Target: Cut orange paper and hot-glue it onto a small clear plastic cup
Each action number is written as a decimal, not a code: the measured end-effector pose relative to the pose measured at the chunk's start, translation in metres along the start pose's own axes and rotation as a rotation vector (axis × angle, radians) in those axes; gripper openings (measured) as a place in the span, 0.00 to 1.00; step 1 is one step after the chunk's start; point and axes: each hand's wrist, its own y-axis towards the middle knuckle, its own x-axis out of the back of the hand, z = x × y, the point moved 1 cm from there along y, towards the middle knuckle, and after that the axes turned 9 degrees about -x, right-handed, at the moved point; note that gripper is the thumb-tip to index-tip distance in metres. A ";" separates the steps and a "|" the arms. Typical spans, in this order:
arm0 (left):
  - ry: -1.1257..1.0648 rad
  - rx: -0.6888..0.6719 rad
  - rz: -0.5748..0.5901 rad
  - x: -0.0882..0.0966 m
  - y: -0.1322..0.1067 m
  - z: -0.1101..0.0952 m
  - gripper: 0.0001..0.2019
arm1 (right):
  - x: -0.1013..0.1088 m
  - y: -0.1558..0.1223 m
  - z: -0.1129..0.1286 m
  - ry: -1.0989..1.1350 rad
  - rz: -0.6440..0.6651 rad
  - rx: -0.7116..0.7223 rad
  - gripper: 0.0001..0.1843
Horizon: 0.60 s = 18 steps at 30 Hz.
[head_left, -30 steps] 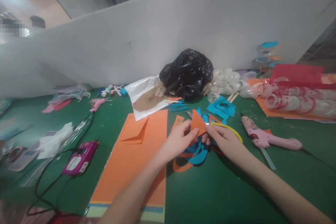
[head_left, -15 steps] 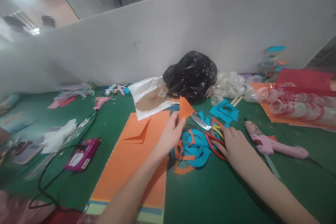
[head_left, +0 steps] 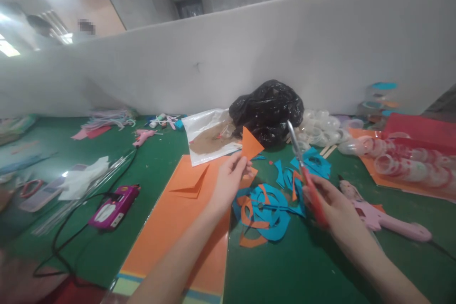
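The left hand (head_left: 231, 178) pinches an orange paper triangle (head_left: 251, 144) in a closed grip, above the green counter (head_left: 278, 273). The right hand (head_left: 331, 199), its grip wrapped round red-handled metal scissors (head_left: 310, 187) (blade pointing away), is near cut blue paper scraps (head_left: 280, 228).

The paper triangle (head_left: 251, 144) is orange, the scissor handle (head_left: 315, 200) red, the tabletop (head_left: 272, 273) green.

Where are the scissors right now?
In the head view, the scissors are right of centre in the right hand, tip seen against the black plastic bag, with the pink glue gun further right.
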 end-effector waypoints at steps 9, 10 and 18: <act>-0.219 0.077 -0.093 -0.006 -0.001 0.012 0.12 | -0.023 -0.017 0.011 0.519 0.345 -0.175 0.31; -0.238 0.089 -0.111 -0.007 -0.002 0.012 0.13 | -0.023 -0.017 0.010 0.516 0.316 -0.163 0.32; -0.254 0.069 -0.167 -0.012 -0.004 0.009 0.14 | -0.010 -0.014 0.009 0.236 0.157 -0.125 0.26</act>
